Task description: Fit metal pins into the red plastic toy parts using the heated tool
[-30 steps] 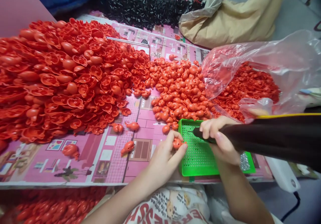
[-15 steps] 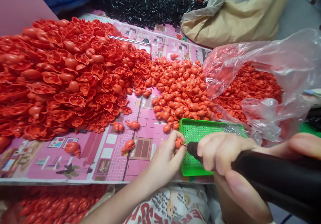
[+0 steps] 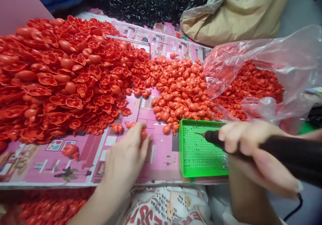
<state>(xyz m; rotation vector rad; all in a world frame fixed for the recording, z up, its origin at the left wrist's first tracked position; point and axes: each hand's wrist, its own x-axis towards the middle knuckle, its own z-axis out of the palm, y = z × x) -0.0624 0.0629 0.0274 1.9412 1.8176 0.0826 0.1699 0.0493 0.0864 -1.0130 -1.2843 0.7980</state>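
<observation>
My left hand (image 3: 127, 156) is over the left-middle of the table, its fingers closed around a small red plastic piece (image 3: 144, 133) that shows between thumb and fingertips. Just behind the fingertips, another red piece (image 3: 129, 124) is partly covered. My right hand (image 3: 251, 144) grips a black electric screwdriver (image 3: 289, 154), which lies nearly level and points left. The screwdriver's thin bit (image 3: 200, 134) hangs over a green tray (image 3: 181, 151) with a perforated floor. Small metal screws appear in rows of the tray's holes, with some loose at its right side.
A large heap of red half-shells (image 3: 62, 84) fills the left. Rounded red pieces (image 3: 181, 87) are piled in the middle, beside a clear plastic bag (image 3: 289, 60) of red parts. Black parts (image 3: 141, 6) and a tan sack (image 3: 233, 20) lie behind.
My left hand has moved left, away from the bit and the tray. My right hand has drawn the screwdriver slightly right and up, uncovering more of the tray.
</observation>
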